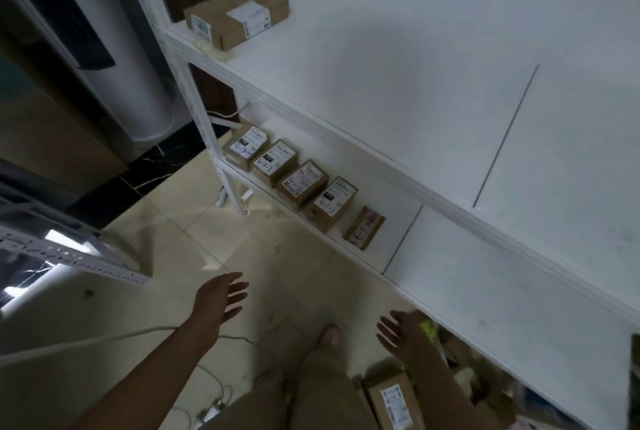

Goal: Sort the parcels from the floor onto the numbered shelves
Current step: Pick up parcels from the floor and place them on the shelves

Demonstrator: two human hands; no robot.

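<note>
Head view, left hand [221,301]: held out over the tiled floor [173,249], fingers straight and spread, nothing grasped.
Head view, right hand [403,332]: likewise released, fingers spread, palm turned down, nothing gripped. Whether the yellow-green packet [429,329] under its knuckles is touched cannot be told.
Nearest parcel: one labelled box [393,402] is seen on the floor, nearer the person than the right hand, just beside that forearm and apart from the fingers.
Heap of parcels [453,357]: piled on the floor just to the right of the right hand, under the edge of the lower shelf [485,308]. It is too blurred to be counted.
Row of small parcels [303,183]: five are counted on the lower shelf, well beyond the fingertips of both hands. They are set side by side with labels up and handwritten numbers on them.
Large parcel [237,15]: one is seen on the upper shelf [381,90], far beyond both hands, at its left end.
Shelves: two white boards are counted, both to the right of the left hand.
Cable [104,343]: one white cable is laid across the floor under the left forearm.
</note>
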